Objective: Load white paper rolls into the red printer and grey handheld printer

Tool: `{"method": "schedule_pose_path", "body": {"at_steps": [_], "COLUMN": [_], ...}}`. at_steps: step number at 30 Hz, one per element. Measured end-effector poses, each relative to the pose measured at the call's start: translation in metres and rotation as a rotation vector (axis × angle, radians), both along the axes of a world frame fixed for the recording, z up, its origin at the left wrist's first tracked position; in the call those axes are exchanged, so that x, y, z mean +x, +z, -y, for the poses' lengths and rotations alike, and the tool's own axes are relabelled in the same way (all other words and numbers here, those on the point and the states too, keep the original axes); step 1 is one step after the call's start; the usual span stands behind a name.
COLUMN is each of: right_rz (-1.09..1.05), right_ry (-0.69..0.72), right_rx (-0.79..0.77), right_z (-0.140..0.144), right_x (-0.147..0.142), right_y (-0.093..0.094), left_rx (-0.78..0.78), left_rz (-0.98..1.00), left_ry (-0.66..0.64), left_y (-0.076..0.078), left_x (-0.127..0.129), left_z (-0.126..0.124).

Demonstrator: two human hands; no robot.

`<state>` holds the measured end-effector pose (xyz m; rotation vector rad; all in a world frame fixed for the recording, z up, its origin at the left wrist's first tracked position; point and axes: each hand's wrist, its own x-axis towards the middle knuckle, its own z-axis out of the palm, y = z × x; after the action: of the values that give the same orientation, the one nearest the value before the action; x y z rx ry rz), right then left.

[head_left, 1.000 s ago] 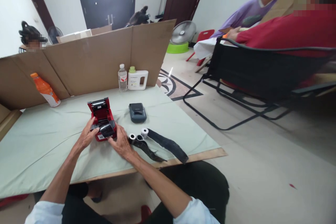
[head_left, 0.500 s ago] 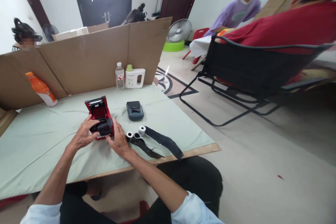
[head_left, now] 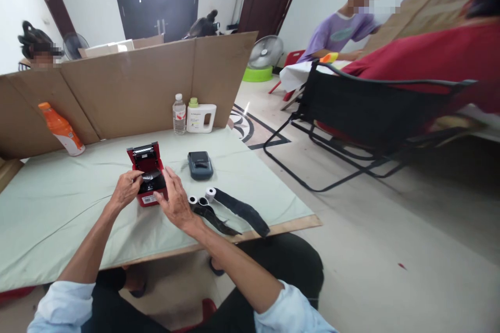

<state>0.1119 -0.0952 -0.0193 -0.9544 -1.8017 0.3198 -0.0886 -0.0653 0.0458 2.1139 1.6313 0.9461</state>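
Observation:
A small red and black printer (head_left: 149, 199) stands on the cloth with its lid (head_left: 144, 155) raised. At the printer's open compartment, my left hand (head_left: 127, 187) is closed in a pinch on the edge of a shiny dark strip (head_left: 151, 177). My right hand (head_left: 176, 199) lies along the printer's right side, fingers stretched out and thumb apart near the front corner. To the right of that hand are several small paper rolls (head_left: 211, 194), with dark strips (head_left: 244, 212) trailing toward the table edge. Behind them sits a dark blue-grey printer (head_left: 200, 165), its lid down.
An orange bottle (head_left: 61, 129), a clear water bottle (head_left: 179, 114) and a white jug (head_left: 201, 116) stand along a cardboard screen (head_left: 128, 80). The table's front edge (head_left: 281, 228) runs above my legs. A black folding chair (head_left: 351, 109) holds a person in red at right.
My left hand has drawn back and lifted the dark strip from over the printer's front, baring its label. My right hand's fingers have straightened along the side.

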Motion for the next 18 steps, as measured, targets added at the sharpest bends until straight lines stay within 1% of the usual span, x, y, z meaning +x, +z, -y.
{"method": "schedule_pose_path", "body": {"at_steps": [3, 5, 9, 11, 13, 15, 18], "right_rz": [0.054, 0.14, 0.354, 0.45, 0.509, 0.519, 0.475], "right_ry": [0.048, 0.096, 0.199, 0.236, 0.243, 0.241, 0.253], "right_rx": [-0.039, -0.113, -0.264, -0.32, -0.355, -0.366, -0.359], "right_z": [-0.013, -0.027, -0.054, -0.063, -0.067, -0.069, -0.072], "right_x": [0.008, 0.012, 0.012, 0.01, 0.009, 0.008, 0.007], "right_y": [0.032, 0.052, 0.083, 0.094, 0.102, 0.108, 0.114], "left_rx": [-0.035, -0.043, -0.039, -0.039, -0.048, -0.074, -0.141], "left_rz": [0.053, 0.091, 0.109, 0.107, 0.104, 0.107, 0.135], "left_ry": [-0.003, -0.015, -0.021, -0.02, -0.034, -0.05, -0.063], "left_y": [0.001, 0.001, 0.0, -0.001, -0.001, -0.001, 0.001], "left_x": [0.001, 0.001, -0.001, -0.002, -0.003, -0.004, -0.006], "left_z": [-0.003, -0.003, -0.004, -0.005, -0.007, -0.01, -0.013]}}
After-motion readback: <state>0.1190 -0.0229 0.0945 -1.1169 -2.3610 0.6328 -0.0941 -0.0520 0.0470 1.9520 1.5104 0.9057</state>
